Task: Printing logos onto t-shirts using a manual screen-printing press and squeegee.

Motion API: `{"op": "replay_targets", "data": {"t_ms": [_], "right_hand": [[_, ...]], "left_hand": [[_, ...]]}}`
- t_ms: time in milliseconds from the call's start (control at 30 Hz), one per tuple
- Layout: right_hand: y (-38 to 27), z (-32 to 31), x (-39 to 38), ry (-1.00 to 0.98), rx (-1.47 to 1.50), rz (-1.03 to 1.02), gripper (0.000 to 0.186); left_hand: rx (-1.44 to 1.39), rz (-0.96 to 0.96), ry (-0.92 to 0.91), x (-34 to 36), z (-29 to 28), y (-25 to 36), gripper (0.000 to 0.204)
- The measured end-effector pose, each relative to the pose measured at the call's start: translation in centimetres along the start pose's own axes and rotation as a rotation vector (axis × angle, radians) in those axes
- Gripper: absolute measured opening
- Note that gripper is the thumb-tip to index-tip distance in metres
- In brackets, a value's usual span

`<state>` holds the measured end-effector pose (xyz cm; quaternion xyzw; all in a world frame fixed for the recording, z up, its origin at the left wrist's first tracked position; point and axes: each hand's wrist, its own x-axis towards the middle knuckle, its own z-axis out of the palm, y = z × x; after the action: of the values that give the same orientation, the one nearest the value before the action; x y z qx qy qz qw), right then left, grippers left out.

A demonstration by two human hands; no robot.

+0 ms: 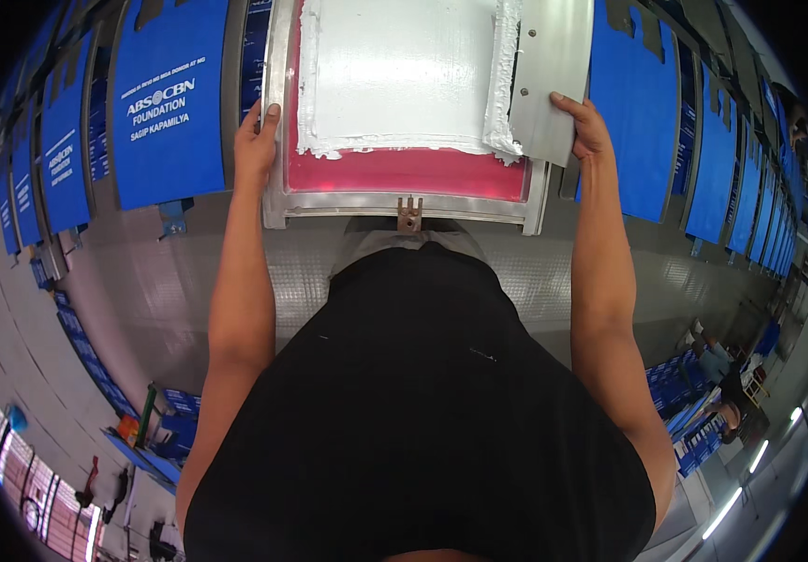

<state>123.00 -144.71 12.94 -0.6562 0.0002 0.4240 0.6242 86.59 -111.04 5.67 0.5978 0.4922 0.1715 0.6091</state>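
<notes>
A metal-framed printing screen [404,208] lies in front of me, its pink mesh [404,173] spread with thick white ink [394,75]. My left hand [256,140] grips the frame's left side rail, thumb on top. My right hand [584,126] holds a wide grey squeegee blade [554,75] that rests tilted on the screen's right side, with white ink piled along its left edge. A small copper-coloured bracket [410,215] sits at the middle of the frame's near rail.
Blue fabric pieces with white print [168,103] lie on pallets in long rows to the left, and more plain blue ones [643,103] to the right. Stacks of blue items [685,393] and another person [732,393] are at the lower right. Grey floor lies below.
</notes>
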Motion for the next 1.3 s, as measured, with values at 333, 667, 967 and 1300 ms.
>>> {"op": "replay_targets", "data": {"t_ms": [333,667,967,1300], "right_hand": [[0.3,0.2,0.1,-0.003,-0.025,-0.042,0.048],[0.4,-0.5,-0.2,-0.053,-0.041,-0.038,0.048],[-0.2,0.6,-0.1,-0.07,-0.072,-0.025,0.046],[0.2,-0.7,-0.2,-0.063,-0.072,-0.03,0.048]], "left_hand": [[-0.004,0.084,-0.007,-0.7,-0.3,0.2,0.062],[-0.094,0.064,-0.079,-1.2,-0.2,0.8,0.057],[0.043,0.185,0.012,-1.0,-0.7,-0.3,0.051],[0.077,0.197,0.027,-0.9,-0.5,-0.3,0.053]]}}
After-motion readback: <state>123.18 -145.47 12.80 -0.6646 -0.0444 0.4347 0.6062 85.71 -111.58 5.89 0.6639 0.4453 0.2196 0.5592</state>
